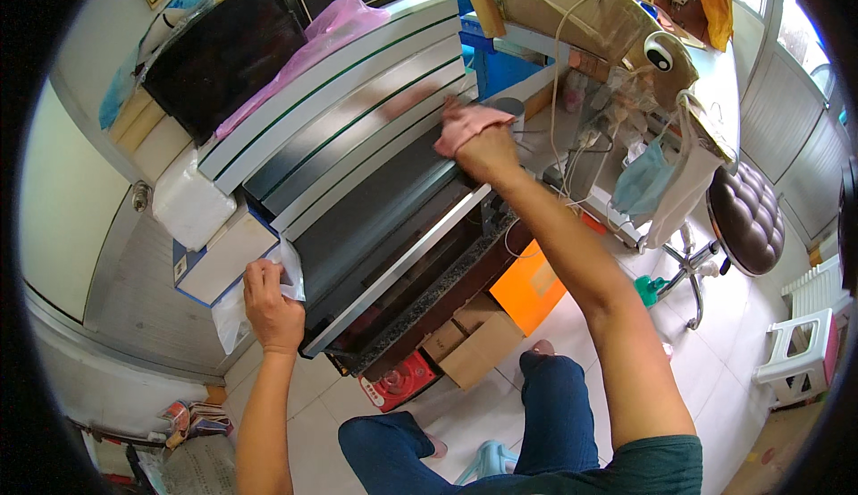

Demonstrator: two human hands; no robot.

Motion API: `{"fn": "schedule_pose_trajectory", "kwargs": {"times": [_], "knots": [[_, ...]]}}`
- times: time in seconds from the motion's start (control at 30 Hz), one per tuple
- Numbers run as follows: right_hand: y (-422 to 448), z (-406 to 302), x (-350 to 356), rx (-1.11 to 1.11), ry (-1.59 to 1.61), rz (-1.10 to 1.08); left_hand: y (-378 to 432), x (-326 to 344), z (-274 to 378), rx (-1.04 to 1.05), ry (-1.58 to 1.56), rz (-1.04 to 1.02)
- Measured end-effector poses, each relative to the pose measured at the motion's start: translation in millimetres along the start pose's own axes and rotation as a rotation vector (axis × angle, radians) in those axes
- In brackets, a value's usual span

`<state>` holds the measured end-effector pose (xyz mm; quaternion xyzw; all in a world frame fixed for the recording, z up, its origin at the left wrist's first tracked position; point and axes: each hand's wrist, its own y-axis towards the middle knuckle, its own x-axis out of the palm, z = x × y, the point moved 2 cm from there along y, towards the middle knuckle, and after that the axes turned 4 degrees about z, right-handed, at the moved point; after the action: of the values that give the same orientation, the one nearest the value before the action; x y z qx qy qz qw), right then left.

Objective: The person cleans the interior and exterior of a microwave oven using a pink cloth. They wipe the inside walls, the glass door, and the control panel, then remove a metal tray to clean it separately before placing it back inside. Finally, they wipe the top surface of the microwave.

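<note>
In my right hand is a crumpled pink cloth, at the right end of a long dark panel. The fingertips are blurred there. My left hand has its fingers curled around a translucent plastic bag at the panel's left end. A silver bar runs along the near side of the panel, with a dark recess below it. Behind the panel rise stepped silver-white slats with dark green lines between them.
A black screen and a pink plastic bag rest behind the slats. White-and-blue boxes stand left. Cardboard boxes, an orange box and a red device lie below. Right are hanging face masks and a tufted stool.
</note>
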<state>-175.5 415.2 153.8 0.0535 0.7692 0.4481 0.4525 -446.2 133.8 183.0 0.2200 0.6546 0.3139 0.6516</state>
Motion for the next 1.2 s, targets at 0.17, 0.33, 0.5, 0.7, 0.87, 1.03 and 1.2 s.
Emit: {"fn": "schedule_pose_trajectory", "kwargs": {"times": [0.17,0.33,0.5,0.7,0.87,1.03,1.2], "knots": [[15.8,95.5,21.3,0.135,-0.169,0.139,14.8,13.1,12.2,0.011,-0.047,-0.018],[-4.0,15.1,4.5,-0.289,-0.181,0.267,-6.8,-7.7,-8.7,-0.022,0.038,-0.029],[13.7,39.2,1.6,-0.116,-0.163,0.238,7.4,2.7,2.2,-0.002,0.018,-0.028],[-18.8,-54.2,-7.3,-0.371,-0.037,0.078,3.1,1.1,-2.5,0.016,0.033,0.03],[-55.9,-140.7,-23.4,-0.307,0.633,-0.062,-6.3,-2.6,-11.4,0.019,0.028,0.034],[-32.4,-107.5,-18.6,-0.314,0.095,0.047,3.9,1.5,-4.0,0.023,-0.001,0.063],[-68.5,-230.1,-42.6,-0.404,0.826,0.035,-8.0,-0.2,-15.6,-0.018,-0.031,0.07]]}}
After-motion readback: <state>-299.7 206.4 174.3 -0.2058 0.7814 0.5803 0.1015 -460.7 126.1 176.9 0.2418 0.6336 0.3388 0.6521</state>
